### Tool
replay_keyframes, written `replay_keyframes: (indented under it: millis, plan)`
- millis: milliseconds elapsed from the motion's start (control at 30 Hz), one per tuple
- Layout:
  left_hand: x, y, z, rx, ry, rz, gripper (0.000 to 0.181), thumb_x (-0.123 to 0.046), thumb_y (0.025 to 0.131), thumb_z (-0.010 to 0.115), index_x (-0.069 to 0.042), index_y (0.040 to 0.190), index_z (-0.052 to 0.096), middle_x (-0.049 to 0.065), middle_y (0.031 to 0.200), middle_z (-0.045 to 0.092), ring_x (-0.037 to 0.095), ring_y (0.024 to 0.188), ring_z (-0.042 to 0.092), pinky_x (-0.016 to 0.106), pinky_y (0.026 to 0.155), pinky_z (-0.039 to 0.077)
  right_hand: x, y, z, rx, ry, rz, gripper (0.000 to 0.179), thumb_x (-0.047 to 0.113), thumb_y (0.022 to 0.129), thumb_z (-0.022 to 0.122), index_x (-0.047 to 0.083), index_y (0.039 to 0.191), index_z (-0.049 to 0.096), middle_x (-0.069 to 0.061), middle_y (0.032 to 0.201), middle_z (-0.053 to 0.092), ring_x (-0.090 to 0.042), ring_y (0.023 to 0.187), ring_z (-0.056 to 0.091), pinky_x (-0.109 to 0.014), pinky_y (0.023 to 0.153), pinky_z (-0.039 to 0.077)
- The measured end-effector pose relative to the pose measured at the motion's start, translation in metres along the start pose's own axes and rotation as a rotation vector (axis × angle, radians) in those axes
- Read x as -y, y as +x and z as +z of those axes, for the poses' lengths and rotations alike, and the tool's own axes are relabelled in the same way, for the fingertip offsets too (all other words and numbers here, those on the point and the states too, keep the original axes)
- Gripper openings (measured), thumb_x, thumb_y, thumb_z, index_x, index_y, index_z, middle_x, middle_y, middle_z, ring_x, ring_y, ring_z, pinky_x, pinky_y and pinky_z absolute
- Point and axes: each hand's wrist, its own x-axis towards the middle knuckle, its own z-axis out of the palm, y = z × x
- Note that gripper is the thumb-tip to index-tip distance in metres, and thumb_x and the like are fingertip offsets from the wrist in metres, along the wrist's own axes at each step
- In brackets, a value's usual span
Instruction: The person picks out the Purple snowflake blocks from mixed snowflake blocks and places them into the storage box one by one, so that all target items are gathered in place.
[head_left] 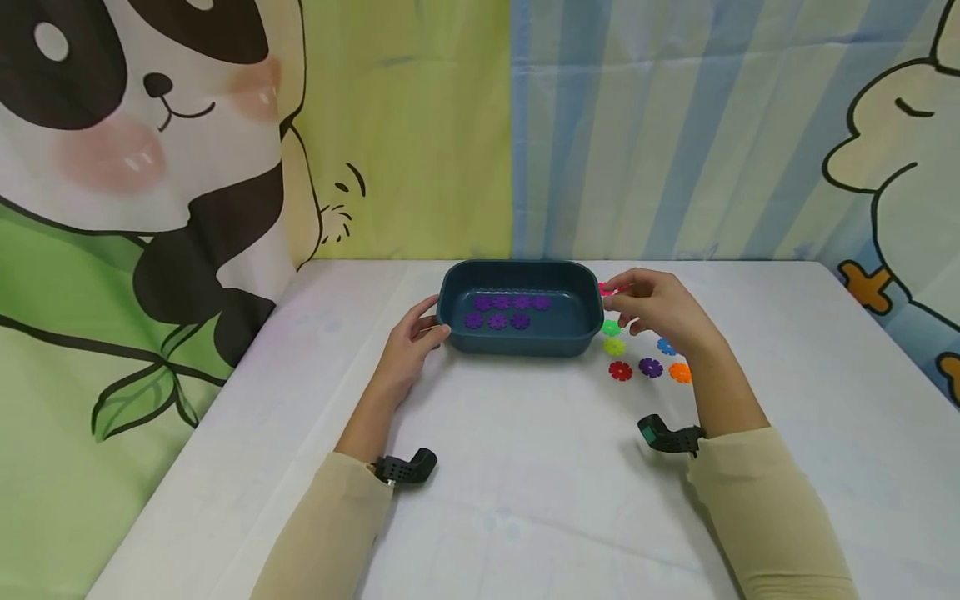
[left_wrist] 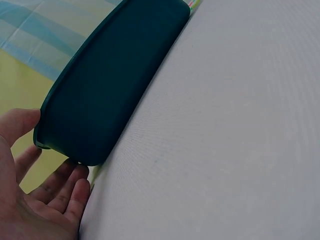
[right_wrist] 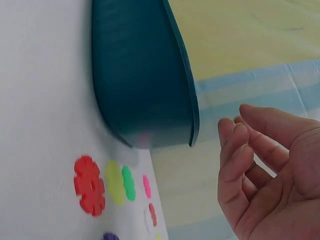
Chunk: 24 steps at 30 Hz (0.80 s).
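A dark teal plastic bin (head_left: 517,343) stands on the table with several purple flower-shaped discs (head_left: 498,321) lying on its floor. My left hand (head_left: 406,350) touches the bin's left end, the thumb at the rim and the fingertips against the end wall, as the left wrist view shows. Beside the bin's right end hovers my right hand (head_left: 660,307), its fingers loosely bent with nothing between them in the right wrist view. Under and near it lie loose flower discs: red (head_left: 620,371), yellow-green (head_left: 614,347), green (head_left: 611,328) and pink (right_wrist: 146,186).
More discs lie to the right of the bin: purple (head_left: 651,367), orange (head_left: 680,372) and blue (head_left: 666,346). A white cloth covers the table (head_left: 510,467). Behind it hangs a printed curtain (head_left: 405,125) with a panda on the left.
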Motion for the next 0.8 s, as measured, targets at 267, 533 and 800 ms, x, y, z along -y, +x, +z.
replay_keyframes:
  millis: [267,533,800]
  plan:
    - [-0.002,0.0,0.001,-0.014,0.013,0.008,0.06,-0.019,0.102,0.065,-0.024,0.158,0.043,0.019,0.144,0.059,0.027,0.126,0.059,0.04,0.106,0.047,-0.018,-0.005,-0.013,0.02,-0.056,0.046,0.046,0.033,0.102,0.064,0.01,0.141,0.056,-0.019,0.131,0.061,-0.034,0.104,0.064,-0.033,0.081,0.058]
    - [-0.003,0.0,0.0,-0.02,0.017,0.007,0.06,-0.019,0.101,0.065,-0.026,0.157,0.044,0.017,0.144,0.06,0.027,0.127,0.059,0.038,0.105,0.047,-0.036,-0.013,-0.025,0.07,-0.125,0.044,0.047,0.03,0.102,0.065,0.007,0.142,0.055,-0.02,0.127,0.061,-0.034,0.101,0.066,-0.032,0.08,0.057]
    - [-0.002,-0.001,0.0,-0.014,0.019,0.0,0.06,-0.02,0.101,0.065,-0.027,0.157,0.045,0.016,0.143,0.06,0.025,0.126,0.06,0.036,0.104,0.047,-0.052,-0.017,-0.029,0.126,-0.181,0.055,0.042,0.025,0.098,0.071,0.007,0.135,0.061,-0.017,0.126,0.063,-0.029,0.097,0.064,-0.031,0.077,0.058]
